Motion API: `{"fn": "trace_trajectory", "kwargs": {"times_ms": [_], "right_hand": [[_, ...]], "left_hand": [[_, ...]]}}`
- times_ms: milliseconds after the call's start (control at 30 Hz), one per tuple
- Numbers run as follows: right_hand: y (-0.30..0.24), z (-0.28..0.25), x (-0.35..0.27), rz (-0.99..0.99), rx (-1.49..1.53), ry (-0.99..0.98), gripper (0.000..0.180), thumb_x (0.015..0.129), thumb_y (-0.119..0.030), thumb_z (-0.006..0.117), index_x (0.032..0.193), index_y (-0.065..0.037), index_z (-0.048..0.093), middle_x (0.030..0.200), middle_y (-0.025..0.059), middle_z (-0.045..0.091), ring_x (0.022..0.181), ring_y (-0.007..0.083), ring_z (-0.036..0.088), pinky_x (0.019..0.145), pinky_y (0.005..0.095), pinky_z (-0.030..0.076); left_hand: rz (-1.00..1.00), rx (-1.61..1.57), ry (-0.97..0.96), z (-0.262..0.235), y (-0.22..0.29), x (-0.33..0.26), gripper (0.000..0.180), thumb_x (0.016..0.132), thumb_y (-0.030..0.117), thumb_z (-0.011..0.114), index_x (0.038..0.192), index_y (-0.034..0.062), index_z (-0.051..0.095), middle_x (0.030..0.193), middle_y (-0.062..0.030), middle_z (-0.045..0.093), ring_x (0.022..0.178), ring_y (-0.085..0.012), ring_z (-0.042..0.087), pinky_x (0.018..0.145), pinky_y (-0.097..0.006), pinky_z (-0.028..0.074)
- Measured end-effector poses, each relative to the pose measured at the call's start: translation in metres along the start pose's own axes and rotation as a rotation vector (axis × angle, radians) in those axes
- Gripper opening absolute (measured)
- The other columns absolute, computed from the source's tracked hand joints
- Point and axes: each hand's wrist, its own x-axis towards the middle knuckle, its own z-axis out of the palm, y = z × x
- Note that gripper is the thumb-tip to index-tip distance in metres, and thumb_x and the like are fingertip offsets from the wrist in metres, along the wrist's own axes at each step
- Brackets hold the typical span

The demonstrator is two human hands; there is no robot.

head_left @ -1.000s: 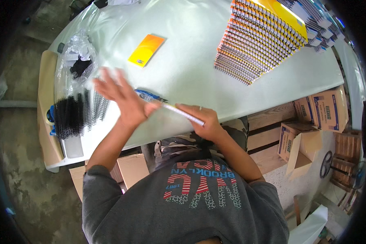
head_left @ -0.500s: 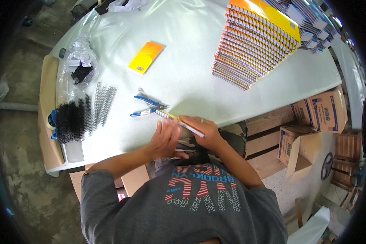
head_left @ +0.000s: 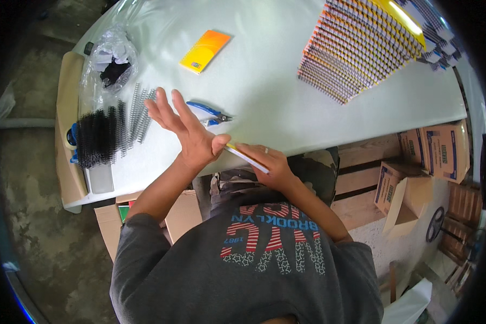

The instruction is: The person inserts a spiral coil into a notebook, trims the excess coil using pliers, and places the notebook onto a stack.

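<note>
At the table's front edge, my right hand (head_left: 274,166) is closed around a small notebook (head_left: 248,158), held on edge with its white pages and a strip of yellow cover showing. My left hand (head_left: 191,137) is raised at the notebook's other end, fingers spread, its thumb close to the cover; whether they touch I cannot tell. Just behind the left hand lies a pair of blue-handled cutting pliers (head_left: 213,112), partly hidden by it. Loose wire spiral coils (head_left: 141,121) lie left of the hand, beside a dense bunch of black coils (head_left: 97,140).
An orange-and-yellow spiral notebook (head_left: 205,51) lies on the white-covered table (head_left: 264,92). A large stack of spiral notebooks (head_left: 356,54) stands at the far right. A clear plastic bag (head_left: 113,56) sits at the left. Cardboard boxes (head_left: 443,154) stand right of the table.
My left hand has lifted off the notebook's coil and opened, moving left and away from me. My right hand keeps hold of the notebook. The whole view has shifted slightly.
</note>
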Motion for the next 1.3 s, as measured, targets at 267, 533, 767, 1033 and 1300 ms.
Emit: {"fn": "trace_trajectory", "kwargs": {"times_ms": [267,533,767,1033,1300], "right_hand": [[-0.003,-0.009,-0.002,0.338,0.197,-0.060,0.034,0.079,-0.001,0.060,0.112,-0.005,0.060,0.103,0.0137,0.065,0.089,0.0238,0.064,0.078,0.0294,0.049],[-0.008,-0.006,0.010,0.401,0.395,-0.078,0.029,0.087,-0.005,0.055,0.115,-0.007,0.060,0.101,0.0131,0.066,0.081,0.0131,0.062,0.074,0.0259,0.048],[-0.013,-0.002,0.009,0.172,0.174,-0.082,0.041,0.082,0.002,0.052,0.121,-0.009,0.056,0.113,0.0142,0.061,0.099,0.0268,0.062,0.085,0.0310,0.048],[-0.010,-0.007,0.013,0.078,0.111,-0.107,0.047,0.079,0.001,0.054,0.124,-0.008,0.052,0.115,0.0169,0.058,0.095,0.0328,0.060,0.081,0.0368,0.049],[-0.007,-0.009,0.007,0.163,0.092,-0.061,0.044,0.078,-0.005,0.058,0.122,-0.006,0.053,0.114,0.0163,0.060,0.094,0.0313,0.063,0.080,0.0371,0.049]], "left_hand": [[0.006,-0.118,-0.035,-0.030,0.019,0.002,0.073,0.074,0.058,0.060,0.119,0.0001,0.051,0.123,-0.0235,0.047,0.108,-0.0397,0.048,0.090,-0.047,0.032],[-0.070,-0.279,-0.260,-0.018,0.003,0.021,0.032,0.068,0.031,0.076,0.071,0.0113,0.051,0.073,-0.0023,0.053,0.074,-0.0242,0.051,0.070,-0.039,0.034],[0.076,-0.028,0.294,0.007,-0.012,0.031,0.093,0.068,0.071,0.057,0.120,-0.0043,0.042,0.120,-0.0266,0.040,0.114,-0.0452,0.035,0.095,-0.059,0.022],[0.325,0.064,-0.028,-0.017,0.003,-0.014,0.118,0.067,0.082,0.042,0.135,-0.0122,0.021,0.133,-0.0452,0.018,0.129,-0.0570,0.007,0.093,-0.073,0.014],[0.406,-0.135,-0.133,-0.008,0.024,-0.048,0.112,0.063,0.084,0.044,0.132,-0.0042,0.033,0.130,-0.0399,0.027,0.123,-0.0586,0.016,0.091,-0.074,0.014]]}}
